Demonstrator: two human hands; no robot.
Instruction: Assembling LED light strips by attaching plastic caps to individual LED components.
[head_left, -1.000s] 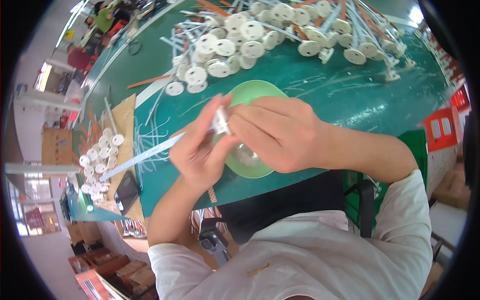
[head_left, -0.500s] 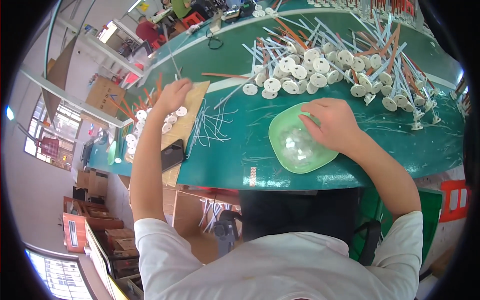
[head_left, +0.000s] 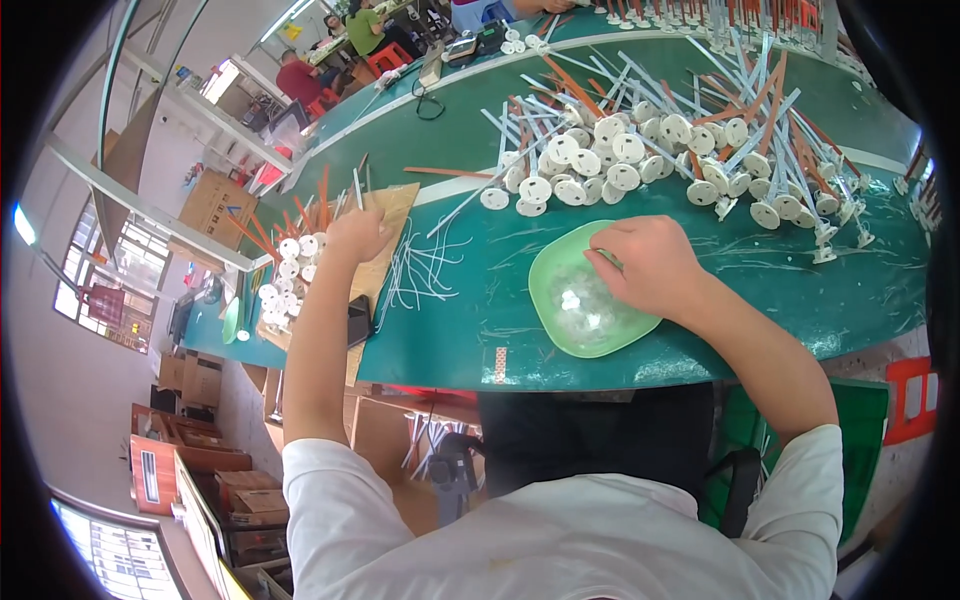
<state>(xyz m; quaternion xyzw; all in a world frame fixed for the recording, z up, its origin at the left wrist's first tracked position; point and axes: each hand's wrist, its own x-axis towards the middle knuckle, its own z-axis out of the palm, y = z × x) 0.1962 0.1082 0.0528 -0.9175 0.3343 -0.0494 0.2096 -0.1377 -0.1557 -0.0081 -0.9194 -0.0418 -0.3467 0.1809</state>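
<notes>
My left hand (head_left: 358,238) is over a cardboard sheet (head_left: 396,212) at the left, fingers curled closed. A pale strip (head_left: 358,188) shows just beyond it; whether the fingers hold it is hidden. Beside that hand lie white round discs (head_left: 290,268) with orange strips (head_left: 303,212). My right hand (head_left: 655,262) reaches over a light green bowl (head_left: 545,300), thumb and fingers pinched together above its inside. Small clear, shiny pieces (head_left: 578,298) fill part of the bowl. What the right fingertips hold, if anything, is too small to make out.
A large heap of white discs with grey and orange strips (head_left: 610,160) covers the back right of the green table (head_left: 480,320). Thin white strands (head_left: 425,265) lie between the cardboard and bowl. A dark phone (head_left: 359,320) rests on the cardboard. People sit at the back left.
My left hand has come back nearer to me over the cardboard, closer to the white discs. My right hand stays at the bowl, still pinched. The whole view has shifted slightly.
</notes>
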